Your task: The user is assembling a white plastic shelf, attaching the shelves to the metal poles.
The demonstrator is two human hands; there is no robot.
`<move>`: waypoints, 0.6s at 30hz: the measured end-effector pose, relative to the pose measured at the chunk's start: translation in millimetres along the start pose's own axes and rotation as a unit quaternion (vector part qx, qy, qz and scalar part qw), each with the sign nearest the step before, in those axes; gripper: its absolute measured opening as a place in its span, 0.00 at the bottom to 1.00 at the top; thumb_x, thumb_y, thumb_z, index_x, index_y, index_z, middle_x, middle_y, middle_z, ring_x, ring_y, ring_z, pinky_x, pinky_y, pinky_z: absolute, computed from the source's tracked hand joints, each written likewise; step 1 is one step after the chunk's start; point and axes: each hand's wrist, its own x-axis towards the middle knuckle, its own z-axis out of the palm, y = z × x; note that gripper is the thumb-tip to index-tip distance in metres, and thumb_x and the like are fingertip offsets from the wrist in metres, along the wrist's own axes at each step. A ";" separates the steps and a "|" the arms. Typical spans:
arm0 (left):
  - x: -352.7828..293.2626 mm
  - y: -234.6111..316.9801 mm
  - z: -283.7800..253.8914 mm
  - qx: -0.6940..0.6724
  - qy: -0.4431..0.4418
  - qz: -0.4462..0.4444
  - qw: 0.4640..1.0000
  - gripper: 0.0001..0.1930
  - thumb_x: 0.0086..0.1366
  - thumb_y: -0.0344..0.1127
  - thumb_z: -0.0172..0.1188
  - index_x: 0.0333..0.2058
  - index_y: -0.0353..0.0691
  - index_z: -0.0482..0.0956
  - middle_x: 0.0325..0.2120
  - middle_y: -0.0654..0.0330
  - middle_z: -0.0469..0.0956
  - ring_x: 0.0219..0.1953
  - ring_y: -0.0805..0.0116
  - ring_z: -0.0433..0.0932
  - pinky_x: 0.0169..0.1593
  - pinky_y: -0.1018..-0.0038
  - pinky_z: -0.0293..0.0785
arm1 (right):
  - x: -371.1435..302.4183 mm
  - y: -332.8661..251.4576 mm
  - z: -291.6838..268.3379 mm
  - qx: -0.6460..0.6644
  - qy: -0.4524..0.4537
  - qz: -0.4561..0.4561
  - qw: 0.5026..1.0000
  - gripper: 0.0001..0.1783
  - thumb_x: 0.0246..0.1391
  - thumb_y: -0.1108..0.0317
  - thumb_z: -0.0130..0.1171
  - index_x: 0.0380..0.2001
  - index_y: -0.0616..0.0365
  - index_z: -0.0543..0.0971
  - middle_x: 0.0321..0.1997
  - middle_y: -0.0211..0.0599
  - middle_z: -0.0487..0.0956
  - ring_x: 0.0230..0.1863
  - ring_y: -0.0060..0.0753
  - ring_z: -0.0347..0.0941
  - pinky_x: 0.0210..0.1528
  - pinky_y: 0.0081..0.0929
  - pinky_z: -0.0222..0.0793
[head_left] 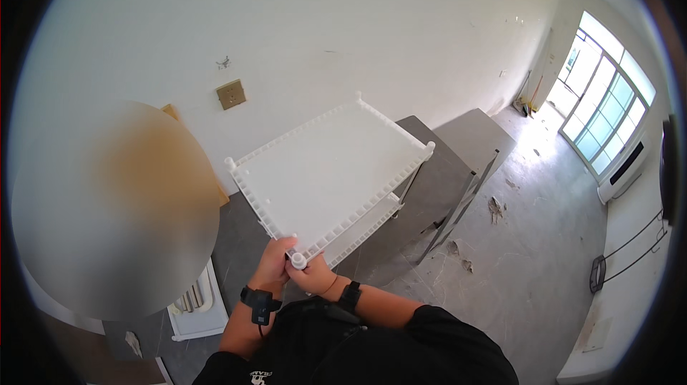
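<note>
A white plastic shelf rack (325, 174) stands in front of me, with one tier above another and short pegs at the top tier's corners. Both hands meet at its near corner, around the post under the peg. My left hand (273, 261) grips that corner from the left, its thumb on the top rim. Just below the peg, my right hand (315, 276) is closed round the post, and its fingers are partly hidden. The lower tier (365, 227) shows only along its right edge.
Grey panels with metal legs (458, 202) stand right of the rack. At the lower left, a white tray-like piece (204, 320) bears several pale tubes. A large blurred patch hides much of the left. Debris (496, 207) dots the floor; a glass door (605, 106) is far right.
</note>
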 end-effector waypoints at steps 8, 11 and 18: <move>7.5 -4.0 1.4 -0.021 -0.016 -0.025 0.999 0.23 0.66 0.39 0.52 0.50 0.22 0.75 0.37 0.40 0.83 0.26 0.58 0.84 0.32 0.70 0.82 | -4.2 2.5 -13.7 0.021 0.024 -0.001 0.999 0.09 0.58 0.72 0.58 0.42 0.60 0.79 0.37 0.35 0.80 0.38 0.32 0.77 0.42 0.32 0.73; 9.7 -11.7 -4.0 -0.006 0.018 0.003 1.000 0.23 0.67 0.41 0.53 0.50 0.24 0.76 0.38 0.45 0.84 0.32 0.57 0.85 0.37 0.67 0.83 | -2.7 2.2 -19.1 0.028 -0.071 0.030 0.997 0.12 0.60 0.68 0.62 0.44 0.61 0.78 0.38 0.38 0.81 0.39 0.33 0.77 0.42 0.33 0.73; -7.8 -6.9 -15.8 0.075 -0.026 0.025 0.997 0.27 0.73 0.50 0.52 0.55 0.28 0.73 0.45 0.50 0.82 0.42 0.58 0.85 0.46 0.65 0.82 | -7.5 33.1 -27.9 -0.006 -0.138 0.057 0.989 0.18 0.64 0.57 0.61 0.49 0.60 0.77 0.38 0.42 0.80 0.39 0.36 0.76 0.43 0.34 0.73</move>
